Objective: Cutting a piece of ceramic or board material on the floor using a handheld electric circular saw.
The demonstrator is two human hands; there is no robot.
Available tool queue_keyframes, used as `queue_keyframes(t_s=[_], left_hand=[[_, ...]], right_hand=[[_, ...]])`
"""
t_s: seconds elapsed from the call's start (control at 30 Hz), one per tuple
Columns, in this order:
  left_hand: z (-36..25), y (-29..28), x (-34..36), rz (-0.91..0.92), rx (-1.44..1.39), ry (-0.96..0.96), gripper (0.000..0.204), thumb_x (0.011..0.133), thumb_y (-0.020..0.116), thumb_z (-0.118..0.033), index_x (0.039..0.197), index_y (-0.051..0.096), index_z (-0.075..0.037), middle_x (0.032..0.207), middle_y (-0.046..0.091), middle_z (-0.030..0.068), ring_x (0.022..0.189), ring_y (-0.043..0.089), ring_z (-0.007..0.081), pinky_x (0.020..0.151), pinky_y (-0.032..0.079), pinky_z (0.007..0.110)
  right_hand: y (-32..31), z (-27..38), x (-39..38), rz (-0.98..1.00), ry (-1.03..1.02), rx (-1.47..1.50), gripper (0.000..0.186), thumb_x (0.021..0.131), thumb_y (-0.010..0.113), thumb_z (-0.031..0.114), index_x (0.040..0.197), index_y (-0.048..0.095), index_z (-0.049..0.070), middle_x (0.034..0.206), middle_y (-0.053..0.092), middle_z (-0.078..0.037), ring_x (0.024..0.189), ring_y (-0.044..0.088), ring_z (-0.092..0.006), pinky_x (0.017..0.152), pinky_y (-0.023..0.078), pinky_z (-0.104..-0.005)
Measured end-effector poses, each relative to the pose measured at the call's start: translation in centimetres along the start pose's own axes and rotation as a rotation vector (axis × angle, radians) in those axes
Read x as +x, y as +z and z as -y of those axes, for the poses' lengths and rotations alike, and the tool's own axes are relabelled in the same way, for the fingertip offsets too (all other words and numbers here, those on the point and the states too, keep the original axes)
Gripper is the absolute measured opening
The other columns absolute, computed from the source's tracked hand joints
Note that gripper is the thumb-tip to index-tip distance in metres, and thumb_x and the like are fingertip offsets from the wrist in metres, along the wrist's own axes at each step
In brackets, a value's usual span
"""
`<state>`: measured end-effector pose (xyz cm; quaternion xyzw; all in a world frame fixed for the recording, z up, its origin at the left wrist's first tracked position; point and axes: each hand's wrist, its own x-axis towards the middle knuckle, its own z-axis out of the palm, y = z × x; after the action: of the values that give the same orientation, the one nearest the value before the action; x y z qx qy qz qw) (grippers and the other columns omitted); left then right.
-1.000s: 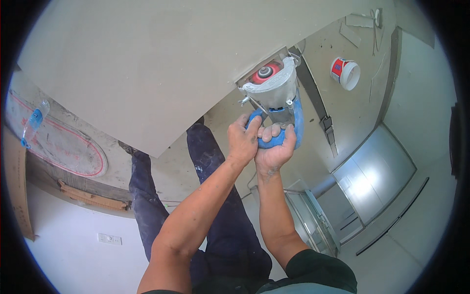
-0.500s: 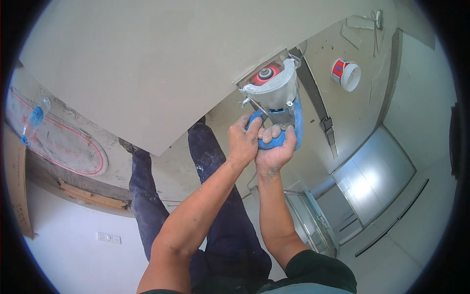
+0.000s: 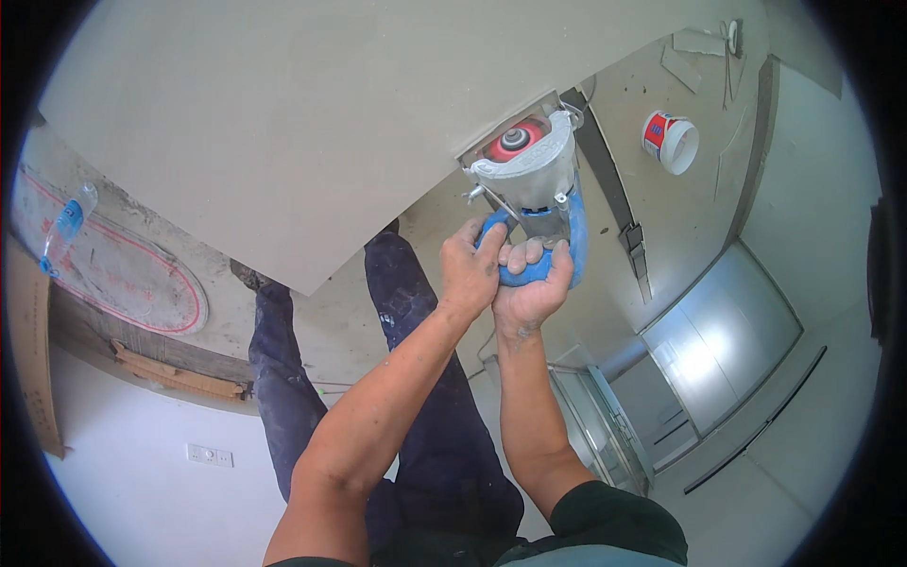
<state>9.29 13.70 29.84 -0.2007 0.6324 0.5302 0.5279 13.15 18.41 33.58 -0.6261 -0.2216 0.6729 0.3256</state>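
Note:
A large pale board (image 3: pixel 283 142) spans the upper view, its lower corner over my feet. A silver power tool (image 3: pixel 524 170) with a red round disc (image 3: pixel 513 140) sits at the board's edge. Its padded blue handle (image 3: pixel 529 269) loops toward me. My left hand (image 3: pixel 468 260) is closed on the handle's left side, fingers curled. My right hand (image 3: pixel 534 283) is wrapped round the lower bar of the same handle, knuckles dusty.
A white-and-red bucket (image 3: pixel 669 142) and dark strap (image 3: pixel 631 241) are at right, board scraps (image 3: pixel 699 42) top right. At left, a plastic bottle (image 3: pixel 66 229) lies on a dusty oval-marked surface (image 3: pixel 142 283), near cardboard (image 3: pixel 179 373). A glass-and-metal frame (image 3: pixel 595 416) stands lower right.
The board's lower corner sits slightly higher in the view than before. My hands and the tool have shifted barely, if at all; both grips are the same.

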Motion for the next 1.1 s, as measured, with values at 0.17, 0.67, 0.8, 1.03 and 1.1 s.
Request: queue_keyframes(t_s=[0.17,0.67,0.8,1.03,1.1], left_hand=[[0.5,0.1,-0.1,0.005,-0.006,-0.013,0.033,0.088,0.060,-0.021,0.105,0.066,0.007,0.079,0.067,0.0184,0.072,0.062,0.0181,0.070,0.050,0.034],[-0.1,-0.1,-0.2,0.018,-0.002,-0.032,0.033,0.089,0.060,-0.021,0.105,0.066,0.008,0.076,0.067,0.0153,0.070,0.061,0.0166,0.068,0.050,0.033],[-0.3,-0.1,-0.3,0.015,-0.015,-0.026,0.033,0.089,0.060,-0.020,0.105,0.066,0.008,0.076,0.066,0.0143,0.070,0.061,0.0162,0.068,0.050,0.033],[-0.2,0.0,-0.3,0.019,-0.012,-0.036,0.033,0.088,0.059,-0.020,0.105,0.066,0.008,0.075,0.066,0.0138,0.070,0.061,0.0164,0.068,0.050,0.033],[0.1,0.0,-0.1,0.028,0.009,-0.042,0.034,0.088,0.059,-0.020,0.105,0.065,0.009,0.076,0.067,0.0144,0.071,0.061,0.0168,0.069,0.050,0.033]], right_hand=[[0.1,0.0,0.1,0.000,-0.002,-0.004,0.022,0.097,0.048,0.032,0.086,0.048,0.013,0.067,0.048,0.000,0.056,0.045,-0.0144,0.062,0.044,-0.0344],[0.1,0.0,0.0,-0.013,0.008,-0.006,0.022,0.096,0.049,0.032,0.085,0.047,0.013,0.067,0.048,0.000,0.056,0.046,-0.0144,0.062,0.044,-0.0345],[0.2,0.0,0.0,-0.028,0.013,0.004,0.022,0.096,0.048,0.032,0.084,0.047,0.014,0.067,0.048,0.000,0.056,0.046,-0.0144,0.062,0.044,-0.0344],[-0.1,0.0,0.1,-0.038,0.020,-0.002,0.023,0.097,0.047,0.033,0.084,0.047,0.013,0.067,0.047,0.000,0.056,0.046,-0.0145,0.061,0.044,-0.0342],[0.0,0.1,0.2,-0.042,0.018,-0.002,0.024,0.097,0.047,0.033,0.084,0.047,0.013,0.067,0.047,0.000,0.056,0.046,-0.0146,0.061,0.044,-0.0341]])
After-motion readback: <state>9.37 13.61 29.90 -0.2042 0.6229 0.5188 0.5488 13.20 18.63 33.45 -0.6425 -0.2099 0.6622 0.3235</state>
